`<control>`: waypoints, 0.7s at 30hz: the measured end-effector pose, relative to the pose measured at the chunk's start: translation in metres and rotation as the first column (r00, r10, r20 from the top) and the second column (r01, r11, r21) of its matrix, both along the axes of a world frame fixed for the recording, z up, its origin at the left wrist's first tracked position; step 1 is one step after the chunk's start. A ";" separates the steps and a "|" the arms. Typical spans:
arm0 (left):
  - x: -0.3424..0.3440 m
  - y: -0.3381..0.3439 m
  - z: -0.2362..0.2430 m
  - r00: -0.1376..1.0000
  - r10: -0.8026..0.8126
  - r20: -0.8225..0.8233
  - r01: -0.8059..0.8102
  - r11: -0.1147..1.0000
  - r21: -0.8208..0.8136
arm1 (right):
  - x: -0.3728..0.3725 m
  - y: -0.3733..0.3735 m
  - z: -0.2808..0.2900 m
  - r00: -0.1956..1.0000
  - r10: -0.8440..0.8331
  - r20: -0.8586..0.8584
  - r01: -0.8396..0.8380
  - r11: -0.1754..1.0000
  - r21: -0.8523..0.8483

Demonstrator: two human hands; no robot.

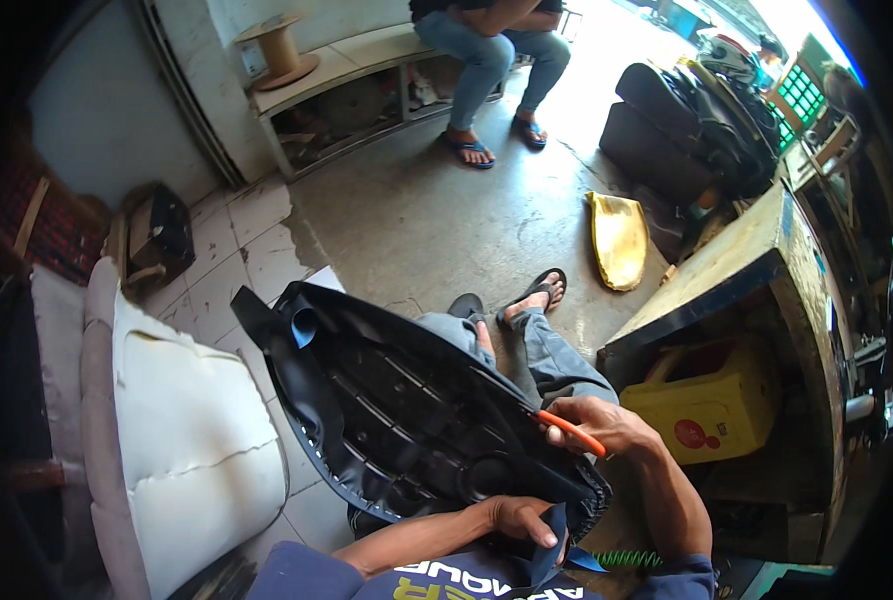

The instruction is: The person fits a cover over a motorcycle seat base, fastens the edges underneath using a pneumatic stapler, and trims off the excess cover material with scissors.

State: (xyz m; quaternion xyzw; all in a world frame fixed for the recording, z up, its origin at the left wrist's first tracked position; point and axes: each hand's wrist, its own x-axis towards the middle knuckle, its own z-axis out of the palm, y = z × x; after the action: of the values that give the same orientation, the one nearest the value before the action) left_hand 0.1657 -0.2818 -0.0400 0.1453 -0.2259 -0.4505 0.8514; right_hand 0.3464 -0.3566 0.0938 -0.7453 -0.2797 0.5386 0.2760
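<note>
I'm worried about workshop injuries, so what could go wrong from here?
The orange-handled tool in the right hand lies at the rim of the black shell; it could slip and scrape the shell.

The left hand is by the same narrow end, so a slip might catch its fingers.

The green coiled cord near the right forearm could perhaps snag.

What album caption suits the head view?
Right hand holding an orange-handled tool, left hand a dark strip, at an upturned black seat.
</note>
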 end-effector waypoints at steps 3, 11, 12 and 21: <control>-0.004 -0.003 0.002 0.999 -0.003 0.044 0.002 1.000 0.022 | -0.004 0.021 -0.001 0.999 0.010 0.037 -0.011 1.000 0.028; -0.012 -0.011 0.005 0.996 -0.073 0.050 0.075 0.997 -0.024 | -0.013 0.056 0.010 0.975 0.067 0.213 -0.063 0.998 -0.023; -0.012 -0.014 0.005 0.994 -0.101 0.037 0.103 0.993 -0.063 | -0.013 0.060 0.007 0.970 0.062 0.236 -0.053 0.998 -0.043; -0.032 -0.052 0.031 0.862 -0.432 0.265 0.257 0.823 0.506 | -0.007 0.083 0.025 0.928 0.166 0.333 -0.124 0.982 -0.145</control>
State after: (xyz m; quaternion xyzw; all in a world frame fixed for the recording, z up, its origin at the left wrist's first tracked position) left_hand 0.1338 -0.3342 -0.0091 0.3776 -0.2927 -0.6039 0.6380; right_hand 0.3392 -0.2736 0.1191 -0.8206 -0.3447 0.4350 0.1363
